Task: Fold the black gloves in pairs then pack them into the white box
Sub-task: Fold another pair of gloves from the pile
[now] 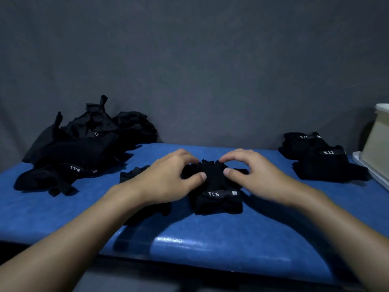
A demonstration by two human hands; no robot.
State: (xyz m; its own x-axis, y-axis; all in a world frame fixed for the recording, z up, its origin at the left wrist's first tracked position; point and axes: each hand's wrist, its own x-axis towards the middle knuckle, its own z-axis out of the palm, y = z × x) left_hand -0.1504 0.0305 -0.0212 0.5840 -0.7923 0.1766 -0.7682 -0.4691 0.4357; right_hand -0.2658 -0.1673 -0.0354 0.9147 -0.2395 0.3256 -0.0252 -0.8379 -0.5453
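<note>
A black fingerless glove with a white "5.11" wrist label lies in the middle of the blue table. My left hand pinches its finger end from the left, thumb and fingertips curled on the fabric. From the right, my right hand pinches the same end. A second black glove lies partly under my left hand and wrist. The white box stands at the far right edge, only partly in view.
A loose heap of black gloves fills the back left of the table. Folded black glove pairs are stacked at the back right, next to the box. A grey cloth backdrop hangs behind the table.
</note>
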